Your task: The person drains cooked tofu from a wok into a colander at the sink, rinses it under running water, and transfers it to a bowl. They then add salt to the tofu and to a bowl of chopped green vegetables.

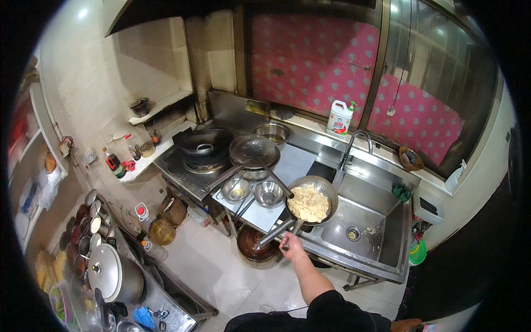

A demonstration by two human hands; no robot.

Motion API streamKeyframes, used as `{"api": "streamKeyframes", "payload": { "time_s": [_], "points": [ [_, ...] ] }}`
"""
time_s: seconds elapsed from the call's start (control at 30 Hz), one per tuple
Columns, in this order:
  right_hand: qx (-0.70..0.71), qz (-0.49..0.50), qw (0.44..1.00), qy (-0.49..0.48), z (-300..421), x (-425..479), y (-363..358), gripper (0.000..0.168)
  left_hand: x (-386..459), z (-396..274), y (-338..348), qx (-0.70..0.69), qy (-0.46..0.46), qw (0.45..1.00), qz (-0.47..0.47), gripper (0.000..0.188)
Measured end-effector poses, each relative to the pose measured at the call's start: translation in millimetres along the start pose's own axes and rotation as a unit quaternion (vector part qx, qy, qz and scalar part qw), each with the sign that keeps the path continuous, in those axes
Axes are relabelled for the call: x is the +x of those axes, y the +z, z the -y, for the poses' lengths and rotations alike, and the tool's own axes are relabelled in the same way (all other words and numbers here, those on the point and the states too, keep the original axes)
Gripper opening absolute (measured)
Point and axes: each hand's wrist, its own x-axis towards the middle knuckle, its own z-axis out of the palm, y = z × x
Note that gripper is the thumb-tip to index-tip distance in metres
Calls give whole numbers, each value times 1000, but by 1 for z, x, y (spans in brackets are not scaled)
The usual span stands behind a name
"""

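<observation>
My right hand [292,246] is closed around the handle of a perforated metal strainer [333,198], beside the sink's left edge. Pale, flat-cut pieces of food [309,203] fill the strainer. A second thick metal handle [275,233] sticks out just left of my hand; what it belongs to is mostly hidden under the strainer. Left of the strainer, a small steel bowl [269,194] and another bowl [235,189] with something yellowish in it stand on the pale board [296,159]. Behind them a round wire-mesh skimmer [252,150] lies over a pot. My left hand is out of view.
The steel sink [375,203] with its faucet [357,143] is at right, food scraps near its drain. A black wok [203,143] sits on the stove at left. A lidded brown pot [255,245] stands under the counter edge. At lower left, a side table holds a large lidded pot [110,272].
</observation>
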Motion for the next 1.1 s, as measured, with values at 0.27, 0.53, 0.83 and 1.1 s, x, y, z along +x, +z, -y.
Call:
{"api": "streamKeyframes", "payload": {
  "time_s": [0.27,0.53,0.83,1.1],
  "points": [
    [-100,-28,995,5,57,-47,-29,18,-4,-4,40,43,8,999,4,30],
    [-197,37,968,-153,208,-130,-42,20,1,-1,47,86,11,996,10,28],
    [-208,16,963,-168,252,-191,-101,15,14,5,52,112,21,993,24,26],
    [-175,-25,984,-24,164,-206,-163,17,25,57,-5,158,21,987,5,24]
  ]
}}
